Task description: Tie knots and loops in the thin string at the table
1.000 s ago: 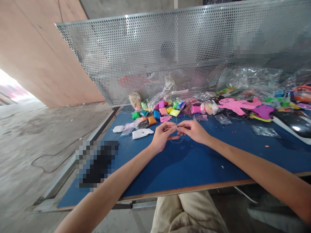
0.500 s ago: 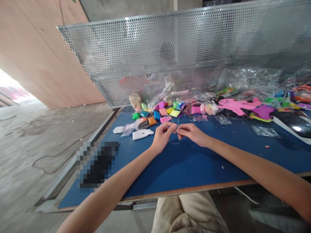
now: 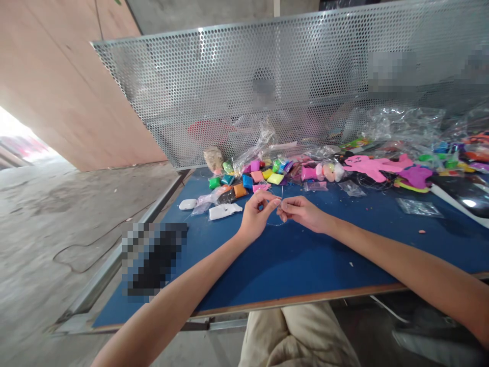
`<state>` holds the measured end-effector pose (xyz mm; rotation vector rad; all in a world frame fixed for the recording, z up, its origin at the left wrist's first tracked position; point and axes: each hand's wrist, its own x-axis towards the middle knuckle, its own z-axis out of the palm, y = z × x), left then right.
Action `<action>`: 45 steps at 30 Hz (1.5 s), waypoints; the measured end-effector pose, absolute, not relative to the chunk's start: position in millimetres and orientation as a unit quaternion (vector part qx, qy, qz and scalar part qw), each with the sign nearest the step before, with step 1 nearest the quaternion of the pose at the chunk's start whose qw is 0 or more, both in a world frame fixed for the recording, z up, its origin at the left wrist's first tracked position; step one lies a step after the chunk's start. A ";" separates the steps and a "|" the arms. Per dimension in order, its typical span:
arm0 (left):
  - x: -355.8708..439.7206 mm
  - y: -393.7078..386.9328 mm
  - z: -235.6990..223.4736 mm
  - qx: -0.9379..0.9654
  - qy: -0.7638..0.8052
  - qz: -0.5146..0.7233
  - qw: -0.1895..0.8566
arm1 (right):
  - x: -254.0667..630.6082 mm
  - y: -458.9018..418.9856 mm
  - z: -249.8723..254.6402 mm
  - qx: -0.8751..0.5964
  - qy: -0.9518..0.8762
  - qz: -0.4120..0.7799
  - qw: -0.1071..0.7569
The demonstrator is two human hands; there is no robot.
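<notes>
My left hand [image 3: 256, 210] and my right hand [image 3: 301, 210] meet above the blue table, each with thumb and forefinger pinched. Between the fingertips is a thin wire-like strand [image 3: 282, 190], whose pale straight end sticks up. Below the fingers a fine curve of the strand hangs in a loop, faint against the blue. Whether it is thread or wire I cannot tell. Just beyond my fingers lie a small pink piece [image 3: 261, 188] and a yellow packet [image 3: 275, 178].
Behind my hands are colourful soft packets [image 3: 247, 181], clear plastic bags and a pink flat figure [image 3: 376, 165]. A perforated metal panel [image 3: 229, 86] rises at the back. Left are a white tube-like packet [image 3: 225, 211], a white case [image 3: 187, 204] and a blurred-out dark object [image 3: 156, 260].
My fingertips have come closer together at the strand. The loop below shows less clearly; the things on the table stay in place.
</notes>
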<state>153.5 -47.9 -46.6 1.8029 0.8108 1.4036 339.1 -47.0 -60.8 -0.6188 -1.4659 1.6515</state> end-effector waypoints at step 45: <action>154.6 -42.6 -48.0 0.539 0.311 0.524 0.582 | 351.1 -53.1 -43.8 -0.368 -0.775 0.223 0.463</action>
